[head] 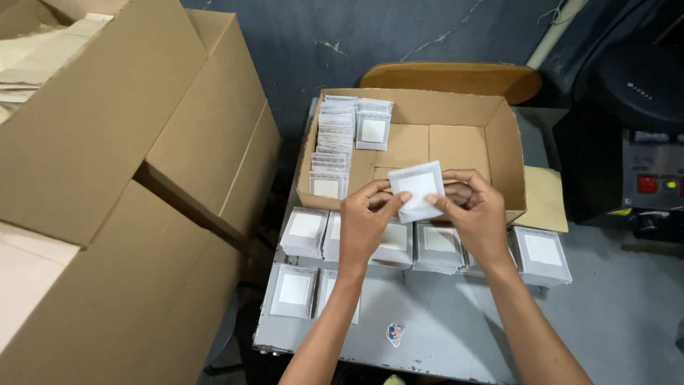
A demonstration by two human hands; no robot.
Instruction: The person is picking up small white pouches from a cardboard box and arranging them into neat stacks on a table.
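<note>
Both my hands hold one small square packet [418, 187], silver with a white middle, above the front edge of an open cardboard box [456, 146]. My left hand [363, 221] pinches its left edge. My right hand [474, 210] grips its right side. Inside the box, rows of the same packets [335, 142] stand on edge along the left wall, with a second short row [372, 125] beside them. Several stacks of packets [305, 232] lie on the grey table [442, 321] in front of the box, and one more stack [543, 253] sits at the right.
Large brown cardboard cartons [128, 178] fill the left side. A wooden chair seat [456, 77] stands behind the box. A dark machine with a red button [647, 184] is at the right. A tan envelope [545, 199] lies beside the box. A small sticker [394, 334] marks the table.
</note>
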